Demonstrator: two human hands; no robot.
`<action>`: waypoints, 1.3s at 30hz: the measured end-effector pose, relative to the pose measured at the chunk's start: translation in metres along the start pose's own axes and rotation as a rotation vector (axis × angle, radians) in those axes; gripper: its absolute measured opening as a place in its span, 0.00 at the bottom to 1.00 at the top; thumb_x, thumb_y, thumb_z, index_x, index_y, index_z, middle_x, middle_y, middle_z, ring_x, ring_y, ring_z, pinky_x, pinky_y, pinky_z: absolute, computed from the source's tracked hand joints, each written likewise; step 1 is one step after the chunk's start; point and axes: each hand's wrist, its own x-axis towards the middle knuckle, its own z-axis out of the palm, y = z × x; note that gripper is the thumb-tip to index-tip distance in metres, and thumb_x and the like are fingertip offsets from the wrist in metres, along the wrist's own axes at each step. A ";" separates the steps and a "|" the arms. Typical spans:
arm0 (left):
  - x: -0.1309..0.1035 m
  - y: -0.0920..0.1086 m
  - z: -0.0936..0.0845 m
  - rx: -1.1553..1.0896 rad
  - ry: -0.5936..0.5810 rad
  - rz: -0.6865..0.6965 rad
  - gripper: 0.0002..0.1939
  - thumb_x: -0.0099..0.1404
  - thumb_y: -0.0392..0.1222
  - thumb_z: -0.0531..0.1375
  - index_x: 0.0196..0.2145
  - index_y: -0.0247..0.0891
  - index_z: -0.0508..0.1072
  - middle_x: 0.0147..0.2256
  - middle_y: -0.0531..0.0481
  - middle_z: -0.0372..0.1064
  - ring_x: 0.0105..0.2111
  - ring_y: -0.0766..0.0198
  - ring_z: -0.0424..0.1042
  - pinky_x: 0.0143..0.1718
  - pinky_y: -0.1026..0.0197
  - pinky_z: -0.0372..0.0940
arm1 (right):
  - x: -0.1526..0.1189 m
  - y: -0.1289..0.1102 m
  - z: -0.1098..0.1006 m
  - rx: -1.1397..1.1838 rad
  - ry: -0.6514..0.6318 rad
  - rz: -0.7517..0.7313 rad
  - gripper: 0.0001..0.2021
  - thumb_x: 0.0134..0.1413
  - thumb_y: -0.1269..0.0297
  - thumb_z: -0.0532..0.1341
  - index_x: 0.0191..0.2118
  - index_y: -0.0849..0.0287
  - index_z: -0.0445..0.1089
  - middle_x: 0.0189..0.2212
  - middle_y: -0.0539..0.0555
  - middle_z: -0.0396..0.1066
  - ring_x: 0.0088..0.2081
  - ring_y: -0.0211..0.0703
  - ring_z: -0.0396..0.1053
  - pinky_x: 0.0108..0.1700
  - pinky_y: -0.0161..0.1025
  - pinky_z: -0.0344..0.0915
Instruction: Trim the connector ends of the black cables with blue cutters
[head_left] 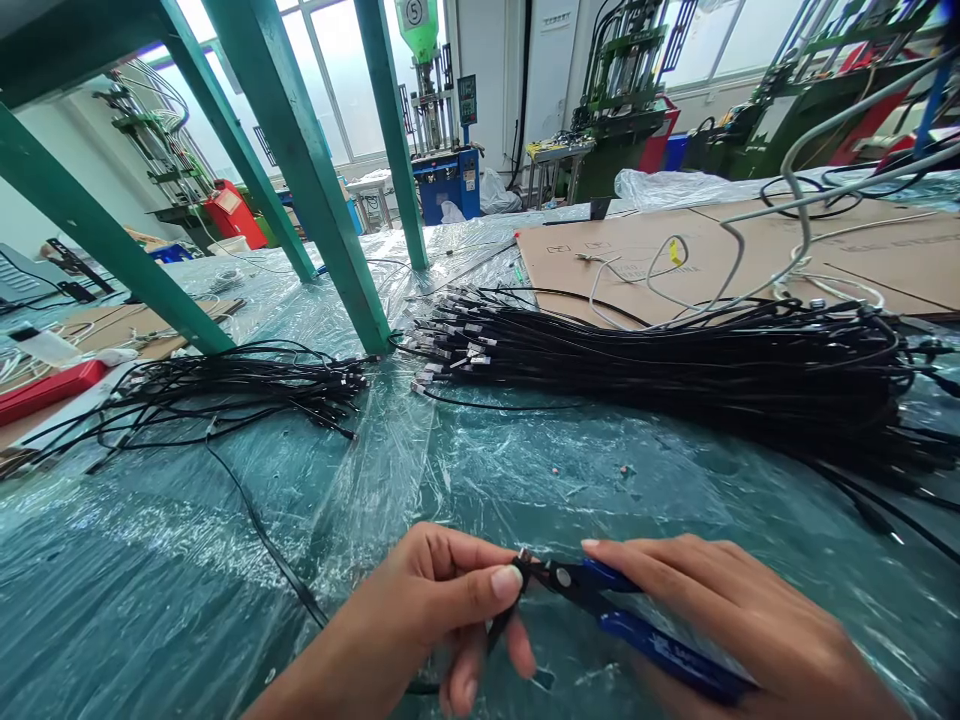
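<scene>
At the frame's lower centre, your left hand (431, 590) pinched the black cable end (523, 561) while your right hand (739, 600) gripped the blue-handled pliers (626, 629), whose bite, if misaligned, could have damaged that end.

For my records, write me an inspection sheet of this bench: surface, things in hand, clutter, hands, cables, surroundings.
Surface: tabletop under creased, clear plastic.
Things in hand: blue-handled cutters, tips at a black cable end.
Clutter: two small scraps; cardboard behind the large bundle.
Hands: left hand pinches the cable end; right hand holds the cutters; whether the blades are fully closed is unclear.
Cables: large black bundle right; smaller black pile left; pale grey cables over the cardboard.
Surroundings: green posts; machine with green hopper marked 5.
</scene>
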 end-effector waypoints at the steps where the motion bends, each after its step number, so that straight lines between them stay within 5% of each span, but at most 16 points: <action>1: 0.000 0.000 0.000 0.002 -0.002 0.002 0.16 0.64 0.47 0.62 0.29 0.30 0.78 0.24 0.48 0.74 0.11 0.81 0.60 0.11 0.77 0.49 | -0.001 0.000 0.000 0.014 -0.018 0.004 0.17 0.50 0.71 0.55 0.46 0.53 0.67 0.32 0.47 0.75 0.31 0.36 0.74 0.32 0.32 0.72; 6: -0.001 0.001 0.001 0.018 -0.010 0.004 0.16 0.64 0.47 0.62 0.41 0.32 0.79 0.24 0.50 0.73 0.11 0.80 0.58 0.12 0.76 0.51 | -0.003 0.003 0.001 0.087 -0.096 0.050 0.21 0.46 0.71 0.58 0.49 0.51 0.67 0.34 0.48 0.76 0.32 0.36 0.75 0.33 0.30 0.71; 10: -0.001 0.002 0.001 0.033 -0.004 0.004 0.16 0.64 0.47 0.62 0.43 0.32 0.79 0.23 0.50 0.73 0.11 0.80 0.58 0.12 0.76 0.50 | 0.000 0.002 0.000 0.083 -0.006 0.034 0.17 0.48 0.71 0.57 0.45 0.52 0.70 0.32 0.48 0.76 0.30 0.37 0.74 0.31 0.31 0.71; 16: 0.000 0.000 0.002 0.020 0.006 0.003 0.15 0.64 0.47 0.62 0.37 0.31 0.80 0.24 0.49 0.74 0.11 0.80 0.58 0.11 0.76 0.48 | 0.001 0.002 0.000 0.049 0.056 -0.001 0.14 0.50 0.71 0.58 0.43 0.54 0.72 0.31 0.48 0.76 0.29 0.36 0.74 0.30 0.30 0.70; 25: -0.002 -0.001 0.002 0.008 0.023 0.019 0.16 0.63 0.47 0.62 0.26 0.29 0.77 0.24 0.48 0.74 0.11 0.80 0.60 0.12 0.77 0.49 | -0.005 -0.005 0.004 -0.003 0.086 0.180 0.13 0.51 0.60 0.61 0.44 0.49 0.75 0.31 0.53 0.75 0.34 0.47 0.75 0.33 0.39 0.71; 39: -0.002 -0.001 0.003 0.049 0.036 0.019 0.17 0.62 0.48 0.63 0.41 0.33 0.80 0.24 0.49 0.74 0.11 0.79 0.57 0.13 0.74 0.51 | 0.004 0.003 0.000 0.036 0.049 -0.011 0.15 0.49 0.71 0.59 0.44 0.53 0.71 0.32 0.48 0.76 0.31 0.38 0.74 0.32 0.32 0.71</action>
